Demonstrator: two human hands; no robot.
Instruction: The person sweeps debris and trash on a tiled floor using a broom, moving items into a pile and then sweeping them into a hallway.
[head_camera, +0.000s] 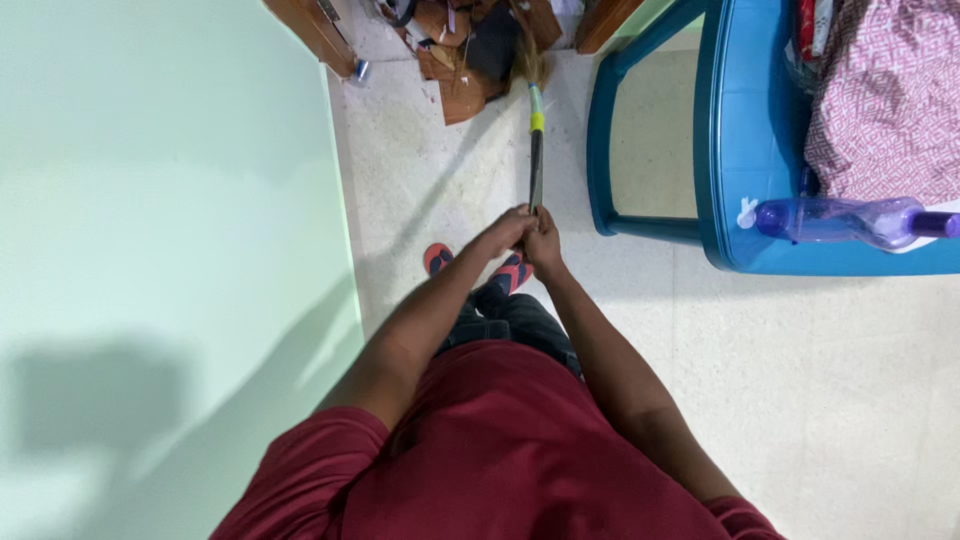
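Both my hands grip the near end of a long broom handle (536, 165), dark with a yellow-green band. My left hand (505, 232) and my right hand (543, 240) are closed around it side by side. The handle runs away from me to straw bristles (530, 68) that rest at a pile of wooden scraps and debris (462, 60) on the pale speckled floor. My feet in red-orange sandals (438, 258) show just below my hands.
A pale green wall (170, 200) runs along the left. A blue plastic chair (745, 150) stands at the right, holding a patterned pink cloth (885, 100) and a purple bottle (850, 220). Wooden furniture edges (315, 30) stand at the far end.
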